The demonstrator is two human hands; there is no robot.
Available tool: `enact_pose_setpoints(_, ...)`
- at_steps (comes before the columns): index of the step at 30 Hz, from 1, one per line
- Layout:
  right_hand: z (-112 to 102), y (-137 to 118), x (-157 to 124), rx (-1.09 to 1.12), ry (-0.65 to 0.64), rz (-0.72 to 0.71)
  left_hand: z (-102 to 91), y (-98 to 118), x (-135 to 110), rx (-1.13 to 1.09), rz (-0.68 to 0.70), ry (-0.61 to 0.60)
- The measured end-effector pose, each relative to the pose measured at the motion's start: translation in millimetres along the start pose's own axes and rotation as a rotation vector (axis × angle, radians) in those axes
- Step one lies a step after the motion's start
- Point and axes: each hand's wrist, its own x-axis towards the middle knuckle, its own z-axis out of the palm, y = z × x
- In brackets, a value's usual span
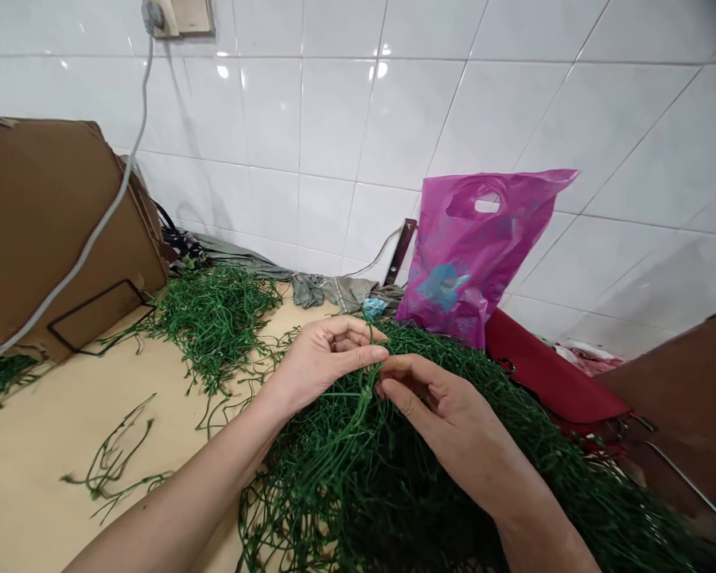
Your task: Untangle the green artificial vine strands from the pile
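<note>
My left hand [325, 358] pinches a thin green stem [365, 394] between thumb and fingertips. Close beside it, the fingertips of my right hand [445, 410] are closed on the same stem, near a joint where it branches. These stems look like plastic stalks of artificial plants, with small knobs at their ends. Beneath both hands spreads a big tangled heap of green stems [358, 493], running off toward the lower right. The exact grip of the right fingertips is partly hidden.
A smaller pile of stems [218, 318] lies behind to the left, with a few loose stems [110, 465] in front. Around stand a cardboard box [53, 231], a hanging grey cable [110, 211], a purple plastic bag [483, 247] and a red bag [558, 374]. White tiles form the back wall.
</note>
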Motion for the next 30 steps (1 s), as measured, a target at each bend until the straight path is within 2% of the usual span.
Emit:
enact_pose_setpoints(3,4,6,4,0.059,0.079,0.027,-0.9,3,-2,0.024,-0.006,0.004)
enact_pose_setpoints(6,3,13,8,0.067,0.226,0.032,-0.4,7,-6,0.029,-0.11,-0.101)
enact_pose_setpoints(9,0,18,10,-0.002,0.323,0.041,2.1,9,-10,0.164,-0.223,-0.194)
enact_pose_setpoints(12,-5,19,9,-0.086,0.358,0.017,3.0,8,-11,0.276,-0.212,-0.176)
enact_pose_setpoints(14,-9,19,8,-0.127,0.36,0.002,1.1,9,-11,0.313,-0.175,-0.183)
enact_pose_setpoints(19,-18,16,6,-0.111,0.281,0.015,-4.0,14,-10,0.315,-0.19,-0.336)
enact_pose_setpoints(23,-16,16,6,-0.051,0.22,0.035,-1.2,16,-10,0.328,-0.211,-0.326)
enact_pose_setpoints(30,-5,25,10,0.059,0.206,0.035,0.3,17,-13,0.414,-0.19,-0.314)
